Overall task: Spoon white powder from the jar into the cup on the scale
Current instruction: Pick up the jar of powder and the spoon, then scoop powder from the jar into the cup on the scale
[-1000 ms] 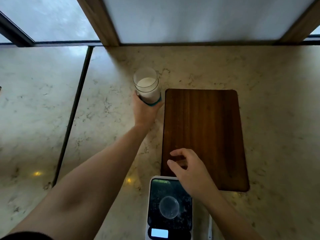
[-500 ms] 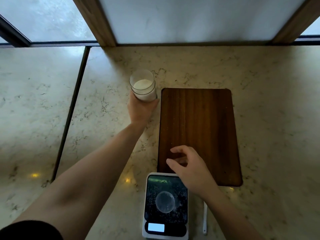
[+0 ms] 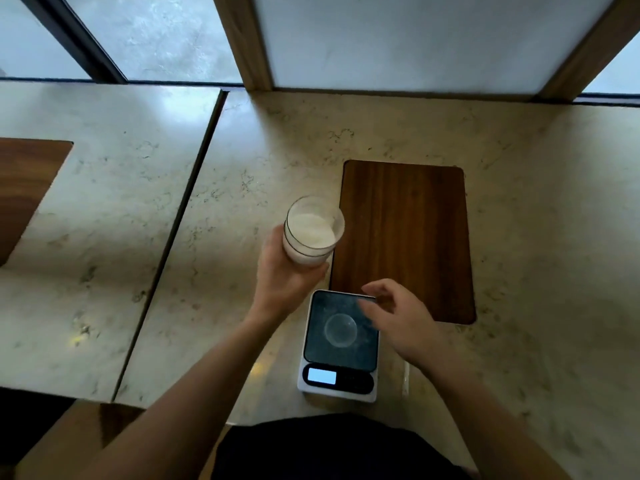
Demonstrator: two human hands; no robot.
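A clear jar (image 3: 313, 233) holding white powder is in my left hand (image 3: 284, 285), lifted off the counter just beyond the far left corner of the scale (image 3: 337, 379). The jar has no lid on it. A small clear cup (image 3: 340, 330) stands in the middle of the scale's dark platform and looks empty. My right hand (image 3: 398, 320) hovers over the scale's far right corner, fingers loosely curled and apart, holding nothing. A thin white spoon handle (image 3: 405, 375) lies right of the scale, mostly hidden under my right forearm.
A dark wooden board (image 3: 405, 237) lies flat beyond the scale. Another wooden board (image 3: 24, 188) shows at the left edge, past a dark seam (image 3: 180, 237) in the marble counter. Windows and wooden frames line the back. The counter's near edge is just below the scale.
My left hand has lifted the jar from beside the board's far corner and brought it toward the scale. My right hand has shifted from the board's near edge to above the scale.
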